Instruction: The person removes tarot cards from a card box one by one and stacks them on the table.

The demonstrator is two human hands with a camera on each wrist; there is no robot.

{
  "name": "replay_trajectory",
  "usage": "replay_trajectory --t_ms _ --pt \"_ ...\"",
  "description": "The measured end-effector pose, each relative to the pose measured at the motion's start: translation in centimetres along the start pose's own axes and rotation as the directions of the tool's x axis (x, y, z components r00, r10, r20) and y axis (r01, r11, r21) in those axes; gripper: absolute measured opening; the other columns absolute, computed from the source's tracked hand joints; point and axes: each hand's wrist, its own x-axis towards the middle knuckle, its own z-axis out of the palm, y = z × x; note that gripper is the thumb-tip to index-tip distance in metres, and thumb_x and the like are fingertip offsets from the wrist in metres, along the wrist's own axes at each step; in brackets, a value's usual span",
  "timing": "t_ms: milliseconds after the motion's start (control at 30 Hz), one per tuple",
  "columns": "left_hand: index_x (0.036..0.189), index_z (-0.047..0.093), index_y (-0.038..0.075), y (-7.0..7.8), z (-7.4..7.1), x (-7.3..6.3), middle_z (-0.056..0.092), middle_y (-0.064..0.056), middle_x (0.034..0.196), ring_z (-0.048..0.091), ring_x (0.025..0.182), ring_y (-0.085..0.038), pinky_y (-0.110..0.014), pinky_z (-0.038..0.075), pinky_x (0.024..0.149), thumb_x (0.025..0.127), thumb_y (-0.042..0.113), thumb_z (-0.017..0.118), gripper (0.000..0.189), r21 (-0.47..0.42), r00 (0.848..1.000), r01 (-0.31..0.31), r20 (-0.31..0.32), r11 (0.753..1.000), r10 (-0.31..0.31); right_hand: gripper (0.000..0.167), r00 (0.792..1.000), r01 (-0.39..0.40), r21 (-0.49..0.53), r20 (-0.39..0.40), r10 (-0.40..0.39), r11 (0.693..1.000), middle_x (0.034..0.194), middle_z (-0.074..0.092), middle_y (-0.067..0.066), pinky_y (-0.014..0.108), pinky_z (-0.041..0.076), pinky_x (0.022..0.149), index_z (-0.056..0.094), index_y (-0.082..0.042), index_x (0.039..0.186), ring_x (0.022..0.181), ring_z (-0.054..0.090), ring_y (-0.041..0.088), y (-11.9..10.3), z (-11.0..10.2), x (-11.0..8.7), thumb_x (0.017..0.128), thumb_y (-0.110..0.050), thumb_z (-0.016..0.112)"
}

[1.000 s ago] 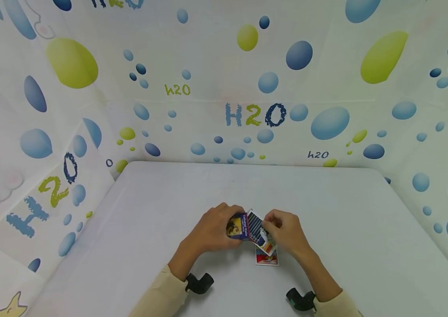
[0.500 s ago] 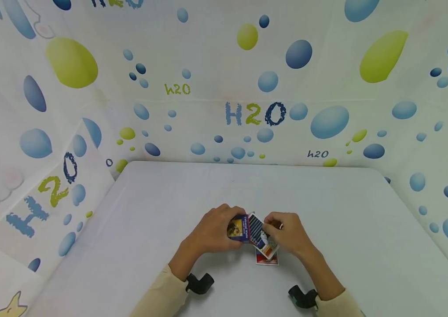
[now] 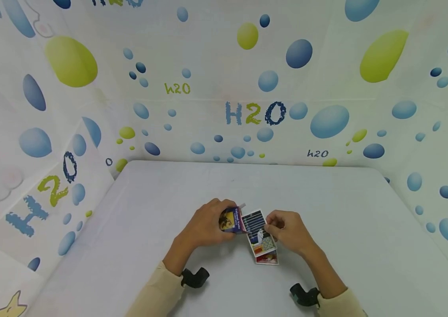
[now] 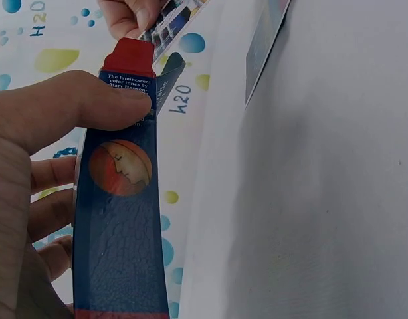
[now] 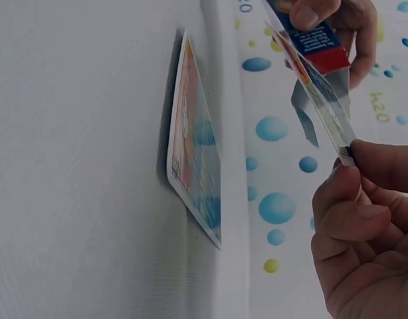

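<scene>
While your left grip (image 3: 209,224) holds the box (image 3: 229,220), your right grip (image 3: 290,232) pinches a picture card (image 3: 256,231). Another card (image 3: 267,259) is out; any left inside are hidden.

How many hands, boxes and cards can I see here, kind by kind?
Bare human hands: 2, left hand and right hand
Blue-and-red cardboard box: 1
White-bordered rectangular picture cards: 2 visible, held card and lying card
Total: 5 visible; any cards hidden inside or underneath cannot be counted.
</scene>
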Motion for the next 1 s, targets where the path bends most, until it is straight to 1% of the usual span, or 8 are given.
replay_trajectory --t_ms 167,267,400,567,700,800,900,1000 --pt "0.133 0.058 0.024 -0.3 -0.2 0.0 0.062 0.001 0.110 0.054 0.095 -0.015 -0.039 0.049 0.086 0.072 0.039 0.085 0.068 0.004 0.999 0.033 -0.009 0.999 -0.033 0.004 0.998 -0.064 0.032 0.025 0.063 0.997 0.066 0.058 0.006 0.026 0.044 0.044 0.066 -0.003 0.088 0.051 0.053 0.015 0.1 -0.3 0.0 0.092 -0.003 0.068" --pt "0.133 0.058 0.025 -0.5 -0.3 0.0 0.062 0.000 0.111 0.054 0.096 -0.016 -0.039 0.049 0.087 0.072 0.040 0.085 0.068 0.014 0.999 0.045 -0.013 0.999 -0.045 0.006 0.994 -0.103 0.034 0.043 0.102 0.994 0.064 0.058 0.009 0.029 0.046 0.042 0.065 -0.003 0.087 0.048 0.053 0.018 0.4 -0.4 0.0 0.093 -0.003 0.065" --pt "0.134 0.058 0.024 -0.7 -0.3 0.0 0.062 0.001 0.111 0.054 0.096 -0.015 -0.038 0.050 0.085 0.072 0.040 0.086 0.069 0.018 0.999 0.052 -0.018 0.999 -0.051 0.011 0.985 -0.161 0.032 0.071 0.159 0.986 0.061 0.059 0.008 0.034 0.050 0.042 0.064 -0.002 0.083 0.046 0.056 0.022 1.0 -0.5 0.0 0.092 -0.002 0.058" --pt "0.133 0.058 0.024 -0.7 -0.3 0.0 0.062 0.000 0.111 0.055 0.096 -0.016 -0.038 0.050 0.085 0.072 0.040 0.086 0.069 0.019 0.998 0.056 -0.027 0.998 -0.056 0.013 0.957 -0.276 0.086 0.115 0.266 0.957 0.061 0.063 0.009 0.035 0.052 0.044 0.064 0.003 0.080 0.044 0.058 0.020 1.6 -0.6 0.2 0.088 -0.002 0.056" --pt "0.134 0.058 0.024 -0.7 -0.4 0.0 0.062 0.000 0.111 0.055 0.097 -0.016 -0.039 0.051 0.087 0.072 0.039 0.086 0.070 0.021 0.998 0.061 -0.033 0.998 -0.060 0.013 0.936 -0.341 0.130 0.133 0.325 0.931 0.064 0.064 0.011 0.033 0.052 0.044 0.064 0.005 0.079 0.045 0.057 0.019 1.9 -0.8 0.3 0.086 -0.002 0.055" --pt "0.134 0.058 0.024 -0.7 -0.5 0.0 0.062 0.000 0.112 0.056 0.098 -0.016 -0.040 0.051 0.089 0.072 0.038 0.087 0.070 0.016 0.998 0.061 -0.035 0.998 -0.060 0.013 0.922 -0.382 0.133 0.121 0.367 0.915 0.065 0.064 0.012 0.031 0.052 0.045 0.065 0.005 0.079 0.046 0.058 0.018 2.0 -0.9 0.3 0.086 -0.002 0.056" --pt "0.134 0.058 0.024 -0.7 -0.6 0.0 0.062 -0.001 0.113 0.056 0.099 -0.017 -0.040 0.051 0.089 0.072 0.038 0.087 0.070 0.009 0.998 0.059 -0.034 0.998 -0.059 0.013 0.905 -0.424 0.133 0.093 0.415 0.896 0.066 0.064 0.011 0.029 0.052 0.045 0.067 0.005 0.079 0.046 0.058 0.018 2.0 -0.9 0.4 0.085 -0.003 0.058" --pt "0.135 0.058 0.024 -0.7 -0.6 0.0 0.062 -0.001 0.113 0.056 0.099 -0.017 -0.040 0.051 0.089 0.072 0.039 0.086 0.070 0.007 0.997 0.064 -0.032 0.998 -0.063 0.013 0.891 -0.453 0.139 0.076 0.447 0.880 0.066 0.064 0.011 0.029 0.052 0.046 0.068 0.005 0.081 0.046 0.058 0.017 1.9 -0.9 0.5 0.085 -0.004 0.059"
